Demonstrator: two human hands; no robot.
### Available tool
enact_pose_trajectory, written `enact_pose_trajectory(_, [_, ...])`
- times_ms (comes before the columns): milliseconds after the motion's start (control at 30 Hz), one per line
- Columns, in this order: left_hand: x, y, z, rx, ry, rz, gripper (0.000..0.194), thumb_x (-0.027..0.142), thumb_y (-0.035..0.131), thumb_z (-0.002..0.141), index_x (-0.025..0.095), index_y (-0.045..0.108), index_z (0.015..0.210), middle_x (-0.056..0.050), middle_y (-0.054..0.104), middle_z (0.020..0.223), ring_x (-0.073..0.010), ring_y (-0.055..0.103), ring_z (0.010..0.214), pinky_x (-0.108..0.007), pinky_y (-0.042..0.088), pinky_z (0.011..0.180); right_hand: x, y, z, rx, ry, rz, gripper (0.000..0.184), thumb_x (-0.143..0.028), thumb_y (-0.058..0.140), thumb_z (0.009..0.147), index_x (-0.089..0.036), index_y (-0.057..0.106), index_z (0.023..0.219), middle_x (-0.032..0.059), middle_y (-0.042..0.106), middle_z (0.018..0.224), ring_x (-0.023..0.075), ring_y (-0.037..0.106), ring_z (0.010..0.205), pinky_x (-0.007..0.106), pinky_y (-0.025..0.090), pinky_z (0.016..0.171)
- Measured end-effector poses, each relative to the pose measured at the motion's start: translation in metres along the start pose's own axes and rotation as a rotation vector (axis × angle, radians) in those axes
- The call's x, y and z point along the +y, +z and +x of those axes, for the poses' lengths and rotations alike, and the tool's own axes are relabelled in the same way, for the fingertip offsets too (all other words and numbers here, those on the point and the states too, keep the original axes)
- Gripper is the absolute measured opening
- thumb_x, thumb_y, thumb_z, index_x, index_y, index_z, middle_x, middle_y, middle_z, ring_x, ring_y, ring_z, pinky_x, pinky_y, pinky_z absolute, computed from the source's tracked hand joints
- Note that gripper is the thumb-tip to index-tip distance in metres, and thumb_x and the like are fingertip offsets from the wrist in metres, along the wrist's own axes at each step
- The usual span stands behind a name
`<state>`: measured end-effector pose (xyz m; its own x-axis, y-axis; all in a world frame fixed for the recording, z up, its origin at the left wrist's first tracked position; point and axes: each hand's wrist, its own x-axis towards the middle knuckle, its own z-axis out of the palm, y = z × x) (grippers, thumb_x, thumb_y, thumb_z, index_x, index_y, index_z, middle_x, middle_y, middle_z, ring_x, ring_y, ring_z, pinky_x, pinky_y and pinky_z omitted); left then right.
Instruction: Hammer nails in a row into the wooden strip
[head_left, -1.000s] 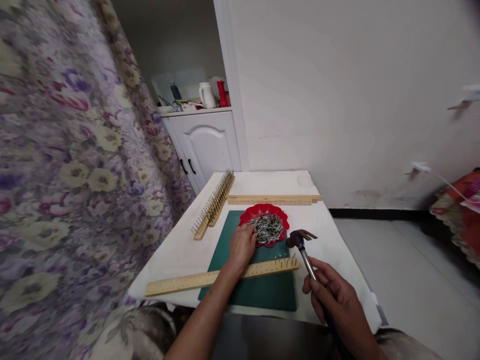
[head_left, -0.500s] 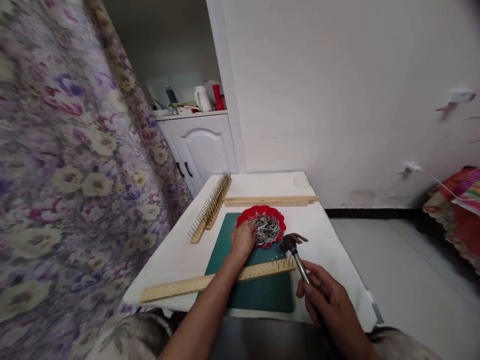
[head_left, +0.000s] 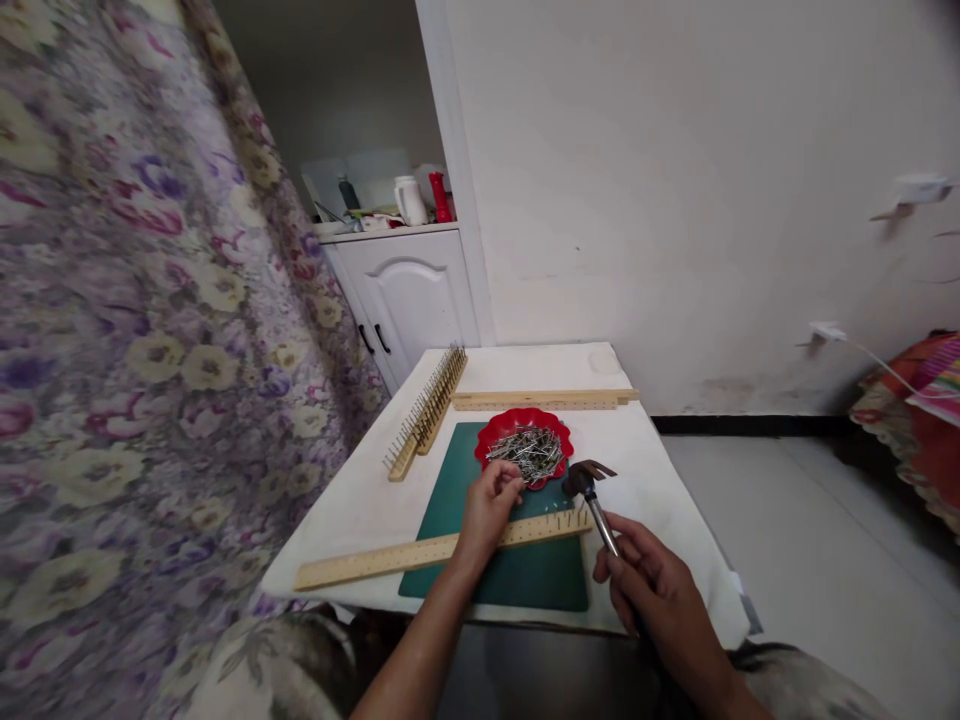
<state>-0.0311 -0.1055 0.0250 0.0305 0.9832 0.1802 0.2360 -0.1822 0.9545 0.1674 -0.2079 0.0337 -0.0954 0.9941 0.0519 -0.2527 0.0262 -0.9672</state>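
Observation:
My left hand (head_left: 491, 503) is pinched closed at the near rim of a red scalloped bowl (head_left: 486, 432); whatever its fingertips hold is too small to make out. Loose nails (head_left: 534, 453) fill the bowl. My right hand (head_left: 656, 580) is wrapped round the handle of a claw hammer (head_left: 592, 485), its head raised near the bowl's right side. Below the bowl, a wooden strip (head_left: 375, 565) with rows of small holes lies across a green mat (head_left: 525, 588). Several nails (head_left: 574, 518) stand upright at the strip's right end, close to the hammer head.
Nail-studded wooden strips (head_left: 427, 410) lie at the table's left. More wooden strips (head_left: 544, 400) lie behind the bowl. A white cloth (head_left: 660, 500) covers the table. A floral curtain (head_left: 187, 350) hangs at left, and a wall (head_left: 675, 200) rises behind.
My left hand has drawn back from inside the bowl toward me, its fingertips now at the near rim. My right hand keeps hold of the hammer, almost unmoved.

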Motion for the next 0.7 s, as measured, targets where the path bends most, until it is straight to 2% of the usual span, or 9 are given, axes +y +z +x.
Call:
enact_pose_trajectory(133, [0.015,0.016,-0.033,-0.036,-0.232,-0.489,0.025,0.032,0.066,0.071,0.016,0.050,0.080,0.000,0.061,0.070,-0.0089,0.056,0.056,-0.019,0.042,0.054,0.004,0.006,-0.001,0.036,-0.011,0.029,0.041,-0.033,0.064,0.082,-0.024,0.052,0.120,-0.0036,0.056,0.072,0.0059,0.038,0.040,0.017,0.030,0.036])
enact_pose_trajectory(200, [0.024,0.026,-0.049,-0.079,-0.320,-0.662,0.029,0.033,0.070,0.068,0.016,0.049,0.080,0.000,0.062,0.072,-0.0098,0.058,0.058,-0.019,0.044,0.054,0.006,0.009,-0.002,0.056,-0.012,0.045,0.045,-0.032,0.068,0.079,-0.023,0.053,0.121,-0.0030,0.057,0.074,0.0061,0.039,0.041,0.017,0.031,0.036])
enact_pose_trajectory(300, [0.033,0.040,-0.066,-0.122,-0.380,-0.800,0.030,0.031,0.073,0.065,0.016,0.050,0.077,-0.001,0.063,0.074,-0.0101,0.060,0.060,-0.021,0.046,0.057,0.007,0.012,-0.002,0.080,-0.019,0.057,0.050,-0.033,0.071,0.076,-0.021,0.053,0.121,-0.0006,0.059,0.076,0.0070,0.042,0.042,0.017,0.032,0.036])
enact_pose_trajectory(400, [0.033,0.050,-0.074,-0.136,-0.359,-0.866,0.027,0.029,0.073,0.065,0.015,0.052,0.075,-0.001,0.062,0.076,-0.0093,0.058,0.062,-0.022,0.046,0.062,0.006,0.014,-0.002,0.115,-0.027,0.034,0.051,-0.036,0.072,0.073,-0.021,0.056,0.119,-0.0002,0.061,0.073,0.0086,0.043,0.041,0.018,0.033,0.035])
enact_pose_trajectory(467, [0.030,0.053,-0.077,-0.132,-0.338,-0.856,0.025,0.028,0.073,0.065,0.015,0.053,0.074,0.000,0.059,0.072,-0.0080,0.054,0.059,-0.021,0.044,0.060,0.005,0.014,-0.002,0.146,-0.038,0.004,0.050,-0.038,0.071,0.073,-0.022,0.057,0.119,-0.0005,0.061,0.071,0.0096,0.044,0.041,0.019,0.033,0.035])
enact_pose_trajectory(533, [0.025,0.052,-0.079,-0.138,-0.313,-0.745,0.022,0.027,0.072,0.066,0.015,0.054,0.072,0.002,0.056,0.065,-0.0073,0.050,0.055,-0.020,0.039,0.056,0.005,0.012,-0.002,0.161,-0.052,-0.024,0.049,-0.037,0.069,0.075,-0.021,0.056,0.120,-0.0016,0.059,0.068,0.0101,0.044,0.041,0.019,0.034,0.035])
enact_pose_trajectory(633, [0.021,0.046,-0.085,-0.184,-0.217,-0.394,0.015,0.025,0.067,0.072,0.015,0.055,0.069,0.003,0.052,0.060,-0.0085,0.046,0.056,-0.020,0.034,0.054,0.007,0.007,-0.003,0.154,-0.062,-0.088,0.046,-0.033,0.066,0.079,-0.021,0.054,0.122,-0.0041,0.055,0.064,0.0104,0.045,0.043,0.019,0.036,0.038])
enact_pose_trajectory(700, [0.022,0.042,-0.089,-0.198,-0.080,-0.124,0.009,0.022,0.061,0.076,0.016,0.057,0.070,0.001,0.053,0.063,-0.0108,0.048,0.061,-0.021,0.035,0.057,0.008,0.005,-0.004,0.160,-0.090,-0.161,0.045,-0.029,0.065,0.079,-0.021,0.055,0.122,-0.0041,0.056,0.064,0.0126,0.051,0.049,0.021,0.044,0.046])
